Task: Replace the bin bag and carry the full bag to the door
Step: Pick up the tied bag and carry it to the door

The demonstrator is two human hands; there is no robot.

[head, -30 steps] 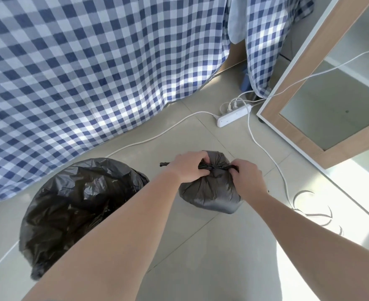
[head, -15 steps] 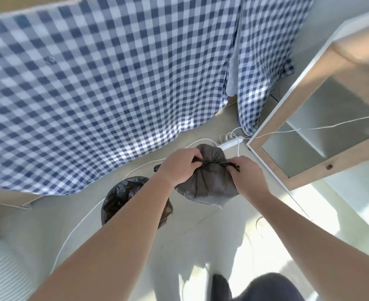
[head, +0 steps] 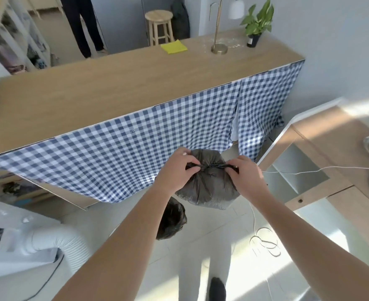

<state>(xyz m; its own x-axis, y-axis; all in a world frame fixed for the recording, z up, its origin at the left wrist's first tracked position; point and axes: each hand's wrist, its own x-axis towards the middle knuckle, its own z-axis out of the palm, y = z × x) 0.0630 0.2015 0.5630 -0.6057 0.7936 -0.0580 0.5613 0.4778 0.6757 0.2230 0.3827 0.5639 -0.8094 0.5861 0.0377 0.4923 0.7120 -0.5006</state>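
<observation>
Full bag (head: 207, 187) held clear of the floor (head: 298, 268), in front of the checked curtain (head: 114, 157) that hangs from the edge of the table (head: 114, 83). The bag hangs with its rounded body downward and its gathered neck uppermost, so its long axis runs roughly top to bottom, toward the floor. Across the neck lies a twisted black tie (head: 210, 166), whose long axis runs left to right between the hands. The left hand (head: 174, 172) pinches the left end of the tie with curled fingers and thumb. The right hand (head: 244, 177) pinches the right end in the same manner, and both hands touch the top of the bag. Below and to the left of the bag, on the floor, stands the bin (head: 171, 220), its black liner showing, partly hidden by the left forearm. On the table: a yellow cloth (head: 174, 47), a brass lamp (head: 219, 48) and a potted plant (head: 257, 20). A wooden shelf unit (head: 313, 194) stands to the right, with a loose white cable (head: 264, 242) on the floor beside it. A white ribbed hose (head: 70, 242) lies at lower left.
</observation>
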